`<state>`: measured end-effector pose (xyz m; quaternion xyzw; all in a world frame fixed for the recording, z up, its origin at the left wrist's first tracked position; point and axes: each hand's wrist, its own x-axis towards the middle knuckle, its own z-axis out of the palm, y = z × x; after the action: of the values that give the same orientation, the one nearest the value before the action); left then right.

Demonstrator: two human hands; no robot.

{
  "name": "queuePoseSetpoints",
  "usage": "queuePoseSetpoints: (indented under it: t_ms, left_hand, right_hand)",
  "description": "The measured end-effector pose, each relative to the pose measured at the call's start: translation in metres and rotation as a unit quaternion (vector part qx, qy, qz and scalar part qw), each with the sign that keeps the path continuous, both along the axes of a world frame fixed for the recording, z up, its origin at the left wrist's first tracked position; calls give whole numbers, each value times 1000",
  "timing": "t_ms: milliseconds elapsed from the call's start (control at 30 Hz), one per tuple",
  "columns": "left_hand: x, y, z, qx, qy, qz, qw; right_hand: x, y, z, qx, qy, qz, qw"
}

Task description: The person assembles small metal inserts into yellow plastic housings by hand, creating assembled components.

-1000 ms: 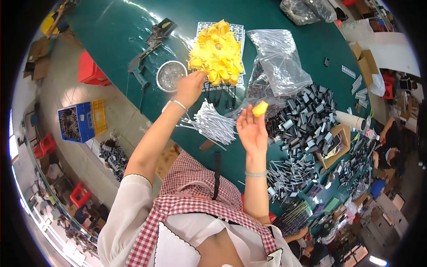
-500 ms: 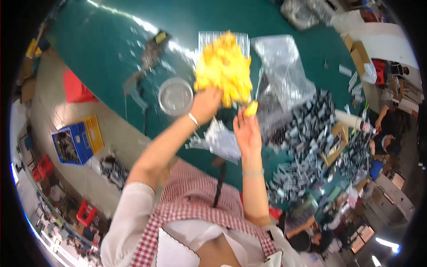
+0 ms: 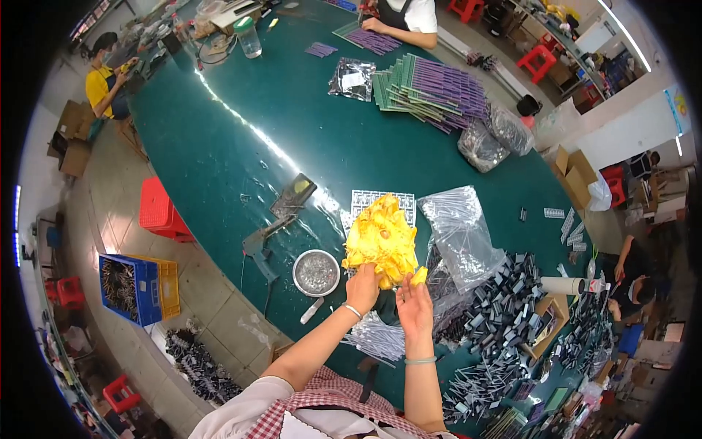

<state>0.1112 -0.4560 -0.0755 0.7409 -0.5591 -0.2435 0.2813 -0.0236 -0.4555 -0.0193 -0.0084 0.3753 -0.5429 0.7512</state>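
Observation:
A heap of soft, crumpled yellow pieces (image 3: 384, 234) lies on a white gridded sheet (image 3: 361, 197) on the green table. My left hand (image 3: 362, 291) has curled its fingers into the heap's near edge, and their tips pinch at the yellow material. To the right, my right hand (image 3: 415, 311) is palm up with fingers stretched out. A small yellow piece (image 3: 419, 276) sits at its fingertips; whether it is worn or held is unclear. Left of the heap stands a round bowl of small clear parts (image 3: 316, 273). Thin pale strips (image 3: 376, 338) lie under my wrists.
A clear plastic bag (image 3: 468, 234) lies right of the heap, beside many dark grey parts (image 3: 504, 307). A black hand tool (image 3: 259, 245) lies to the left. Stacked purple and green boards (image 3: 431, 91) lie far off. Other people sit around the table.
The view has tilted up, so more of the far table shows and everything sits lower in the picture. Both hands remain at the heap's near edge.

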Motion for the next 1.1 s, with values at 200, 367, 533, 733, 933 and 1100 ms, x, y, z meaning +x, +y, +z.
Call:
queuePoseSetpoints:
  t_ms: [200, 367, 533, 733, 933, 1100]
  left_hand:
    - [1, -16, 15, 115, 54, 47, 991]
    - [-5, -14, 10, 190, 99, 92, 972]
    - [-20, -1, -6, 140, 93, 152, 974]
    - [-28, -5, 8, 25, 9, 154, 988]
    - [-39, -2, -1, 45, 52, 243, 968]
    - [-39, -6, -12, 30, 217, 350, 911]
  right_hand:
    - [9, -10, 6, 2, -20, 12, 1000]
    - [7, 6, -7, 8, -24, 31, 999]
    - [3, 4, -19, 15, -3, 40, 999]
    - [8, -36, -18, -23, 59, 74, 995]
    - [7, -36, -20, 3, 54, 77, 996]
    - [2, -26, -18, 19, 52, 73, 996]
